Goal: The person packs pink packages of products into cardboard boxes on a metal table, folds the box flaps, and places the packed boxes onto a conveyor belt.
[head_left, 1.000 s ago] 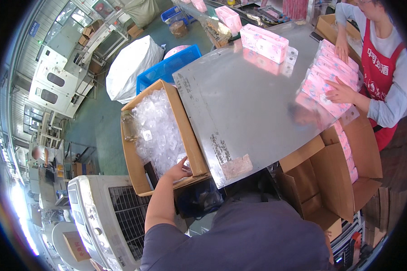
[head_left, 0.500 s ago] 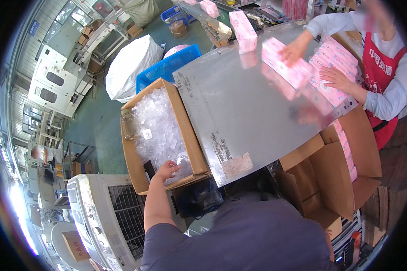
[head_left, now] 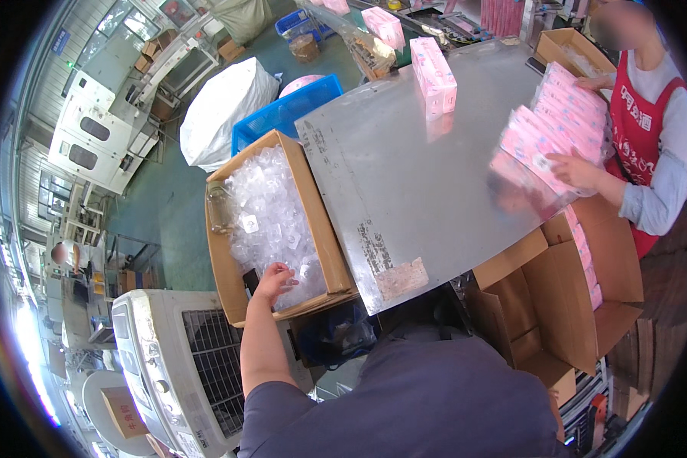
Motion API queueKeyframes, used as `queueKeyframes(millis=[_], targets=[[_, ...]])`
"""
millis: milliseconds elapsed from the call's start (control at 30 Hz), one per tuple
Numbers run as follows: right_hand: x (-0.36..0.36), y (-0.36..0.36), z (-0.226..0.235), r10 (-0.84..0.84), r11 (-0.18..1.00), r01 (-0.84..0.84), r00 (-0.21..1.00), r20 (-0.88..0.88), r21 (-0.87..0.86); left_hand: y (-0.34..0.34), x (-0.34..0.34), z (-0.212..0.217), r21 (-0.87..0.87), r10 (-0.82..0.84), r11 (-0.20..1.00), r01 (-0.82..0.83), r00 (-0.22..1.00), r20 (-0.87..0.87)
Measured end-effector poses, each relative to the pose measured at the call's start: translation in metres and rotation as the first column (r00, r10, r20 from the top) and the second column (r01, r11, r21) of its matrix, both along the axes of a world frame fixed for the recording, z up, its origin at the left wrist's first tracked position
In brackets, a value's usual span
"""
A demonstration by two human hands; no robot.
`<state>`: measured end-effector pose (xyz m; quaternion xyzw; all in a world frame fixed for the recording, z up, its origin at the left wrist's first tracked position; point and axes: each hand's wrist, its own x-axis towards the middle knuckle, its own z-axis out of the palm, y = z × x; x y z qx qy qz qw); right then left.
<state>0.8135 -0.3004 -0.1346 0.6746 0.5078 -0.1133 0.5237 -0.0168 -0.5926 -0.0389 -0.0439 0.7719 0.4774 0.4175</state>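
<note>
My left hand (head_left: 274, 282) is over the near end of a cardboard box (head_left: 322, 229) full of clear plastic pieces (head_left: 271, 210). Its fingers are loosely bent and apart, and I make out nothing held in them. A dark flat object (head_left: 251, 281) stands against the box wall beside my wrist. My right hand does not show; only a sliver of skin appears at the right edge of my dark shirt. On the metal table (head_left: 404, 198) to the right, a pink tissue pack (head_left: 434, 76) stands at the far edge.
Across the table, a co-worker in a red apron (head_left: 640, 122) has both hands on a pile of pink packs (head_left: 542, 149). An open carton (head_left: 546, 298) stands near right. A blue crate (head_left: 286, 114) and white sack (head_left: 227, 111) lie beyond my box; a white machine (head_left: 179, 366) stands left.
My left hand has shifted slightly left and up, its fingers looser. The co-worker has brought one pink pack rightward against the pile. The packs at the far edge have advanced onto the table.
</note>
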Motion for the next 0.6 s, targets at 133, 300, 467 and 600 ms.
queueKeyframes(millis=[133, 300, 467, 600], targets=[[0.005, 0.008, -0.005, 0.035, 0.999, -0.035, 0.999, -0.008, -0.013, -0.01, 0.017, -0.011, -0.086, -0.018, 0.996, 0.024, 0.998, 0.064], [0.013, 0.008, -0.012, 0.037, 0.999, -0.038, 0.999, -0.016, -0.012, 0.001, 0.013, -0.035, -0.204, -0.054, 0.977, 0.057, 0.998, 0.021], [0.023, -0.001, -0.017, 0.018, 1.0, -0.018, 1.0, -0.024, -0.007, 0.018, 0.015, -0.032, -0.249, -0.076, 0.965, 0.084, 0.996, 0.042], [0.024, 0.009, -0.02, 0.045, 0.999, -0.046, 0.998, -0.036, -0.025, -0.02, 0.012, -0.024, -0.024, 0.087, 0.996, -0.086, 0.995, 0.044]])
